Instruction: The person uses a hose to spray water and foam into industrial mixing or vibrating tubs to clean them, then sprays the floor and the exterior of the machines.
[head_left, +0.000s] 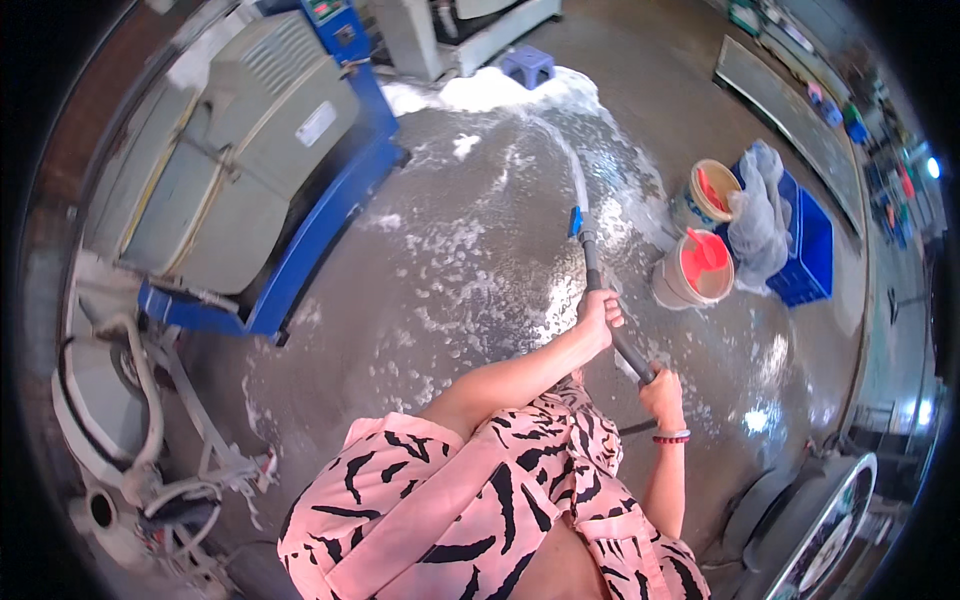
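A dark grey hose [631, 356] runs up and away from me, gripped by both hands. My left hand [600, 313] is wrapped round it nearer the outlet. Lower down and to the right, my right hand [662, 397], with a red bracelet at the wrist, is closed round the same hose. At the hose's far end is a grey fitting with a blue valve handle [575, 222]. A stream of water [575, 165] shoots from it toward white foam [480, 92] on the wet floor [430, 300]. Beside the foam stands a small purple-blue stool [528, 66].
Right of the hose stand two buckets [665, 283] [690, 212] with red scoops, beside a blue crate [815, 250] and a clear plastic bag [760, 215]. A large grey and blue machine [260, 180] fills the left. A round metal fan-like machine [825, 535] sits lower right.
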